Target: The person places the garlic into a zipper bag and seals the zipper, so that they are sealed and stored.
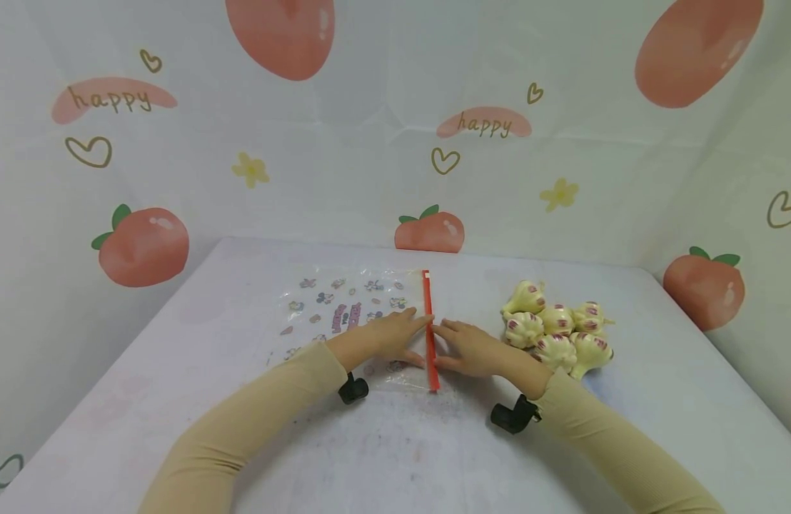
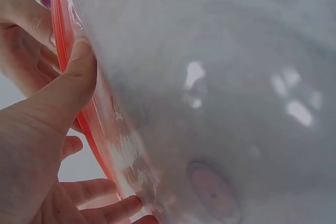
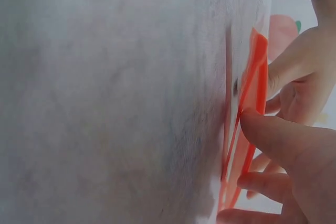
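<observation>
A clear plastic zip bag (image 1: 325, 314) printed with small cartoon figures lies flat on the table, its red zip strip (image 1: 427, 293) along the right side. My left hand (image 1: 392, 335) lies over the bag, fingers spread and tips at the strip. From the other side my right hand (image 1: 466, 348) meets the strip, its thumb and fingers spread apart. In the left wrist view the left thumb (image 2: 79, 72) touches the film beside the strip. The right wrist view has the right thumb (image 3: 262, 129) and fingertips against the red strip (image 3: 252, 87). Whether the zip is parted, I cannot tell.
Several garlic bulbs (image 1: 556, 332) with purple markings sit in a cluster right of the right hand, close to its forearm. The table (image 1: 383, 457) is covered in pale cloth. A printed backdrop (image 1: 370, 143) rises at the back and sides.
</observation>
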Tool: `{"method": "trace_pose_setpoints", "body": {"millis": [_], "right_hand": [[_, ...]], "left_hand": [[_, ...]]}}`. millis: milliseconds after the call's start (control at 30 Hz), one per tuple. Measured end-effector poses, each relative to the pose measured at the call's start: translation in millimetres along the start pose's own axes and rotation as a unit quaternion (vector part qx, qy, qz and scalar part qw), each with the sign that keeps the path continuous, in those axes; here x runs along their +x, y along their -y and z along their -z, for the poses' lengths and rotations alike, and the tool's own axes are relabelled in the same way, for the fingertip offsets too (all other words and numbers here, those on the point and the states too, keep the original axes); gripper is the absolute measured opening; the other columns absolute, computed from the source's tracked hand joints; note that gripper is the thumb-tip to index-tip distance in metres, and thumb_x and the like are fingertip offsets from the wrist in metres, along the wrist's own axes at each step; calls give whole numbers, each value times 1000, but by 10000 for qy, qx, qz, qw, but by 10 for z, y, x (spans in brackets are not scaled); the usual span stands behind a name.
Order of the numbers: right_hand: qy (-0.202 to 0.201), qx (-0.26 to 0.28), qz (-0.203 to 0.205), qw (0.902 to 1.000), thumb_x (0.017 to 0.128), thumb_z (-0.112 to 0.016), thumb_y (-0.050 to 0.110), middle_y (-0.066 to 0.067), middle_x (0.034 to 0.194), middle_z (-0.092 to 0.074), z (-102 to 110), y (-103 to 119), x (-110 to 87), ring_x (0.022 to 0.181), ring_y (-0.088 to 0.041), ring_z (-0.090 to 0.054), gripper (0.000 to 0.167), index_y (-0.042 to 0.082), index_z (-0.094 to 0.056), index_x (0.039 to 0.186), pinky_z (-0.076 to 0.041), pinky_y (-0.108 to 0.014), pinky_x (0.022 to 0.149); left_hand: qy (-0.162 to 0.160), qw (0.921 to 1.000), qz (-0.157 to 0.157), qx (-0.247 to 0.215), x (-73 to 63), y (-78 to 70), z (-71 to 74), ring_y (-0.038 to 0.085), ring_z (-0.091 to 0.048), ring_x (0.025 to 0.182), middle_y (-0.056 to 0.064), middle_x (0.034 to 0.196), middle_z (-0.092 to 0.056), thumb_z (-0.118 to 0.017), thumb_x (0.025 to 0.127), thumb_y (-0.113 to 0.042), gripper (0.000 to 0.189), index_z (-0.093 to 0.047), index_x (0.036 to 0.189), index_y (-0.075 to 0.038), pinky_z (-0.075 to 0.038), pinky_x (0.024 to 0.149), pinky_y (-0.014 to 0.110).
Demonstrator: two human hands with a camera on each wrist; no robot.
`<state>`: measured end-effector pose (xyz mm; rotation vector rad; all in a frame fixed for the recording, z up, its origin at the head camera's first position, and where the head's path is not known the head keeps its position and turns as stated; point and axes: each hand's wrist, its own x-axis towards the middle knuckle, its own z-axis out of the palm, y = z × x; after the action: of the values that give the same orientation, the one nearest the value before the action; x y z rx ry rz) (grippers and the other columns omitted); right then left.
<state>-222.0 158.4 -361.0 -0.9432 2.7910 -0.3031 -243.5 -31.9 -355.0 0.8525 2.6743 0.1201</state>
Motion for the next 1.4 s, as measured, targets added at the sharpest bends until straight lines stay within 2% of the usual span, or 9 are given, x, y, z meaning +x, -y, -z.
{"method": "trace_pose_setpoints", "body": {"millis": [500, 800, 1067, 1200, 1400], "right_hand": [[63, 309, 251, 9992, 90, -60, 26, -24, 141, -44, -27, 35, 9, 126, -40, -47, 55, -2, -44, 135, -39, -53, 103], [33, 254, 452, 9986, 91, -60, 25, -24, 138, -47, -52, 14, 26, 124, -38, -49, 50, -1, -48, 132, -41, -52, 102], [38, 289, 391, 9988, 91, -60, 25, -23, 139, -46, -39, 44, 15, 126, -39, -47, 49, 0, -49, 131, -39, -53, 103], [-57, 194, 404, 9990, 91, -60, 26, -26, 141, -42, -38, 52, 13, 127, -41, -45, 48, 0, -50, 130, -38, -55, 103], [-270, 58, 460, 9986, 91, -60, 25, -29, 141, -40, -34, 48, 22, 126, -45, -44, 48, 0, -50, 130, -38, -56, 102]], "left_hand": [[-97, 9999, -35, -44, 7, 4, 2, 37, -37, 135, 13, 152, -29, -63, 80, -56, 76, -35, 142, -21, -36, 108, 50], [-475, 9982, -371, -7, 38, 41, 18, 26, -52, 122, 8, 135, -49, -66, 79, -52, 62, -48, 127, -17, -44, 101, 42], [-878, 9932, -764, 9, -4, 55, 72, 24, -57, 114, 11, 134, -49, -69, 79, -45, 51, -52, 115, -13, -50, 92, 39], [-1056, 9910, -819, -31, -55, 52, 117, 25, -58, 112, 12, 136, -48, -70, 78, -45, 52, -52, 115, -12, -52, 89, 40], [-1152, 9904, -765, 30, -113, 53, 184, 24, -58, 113, 10, 140, -44, -68, 79, -47, 58, -50, 122, -14, -52, 89, 40]]}}
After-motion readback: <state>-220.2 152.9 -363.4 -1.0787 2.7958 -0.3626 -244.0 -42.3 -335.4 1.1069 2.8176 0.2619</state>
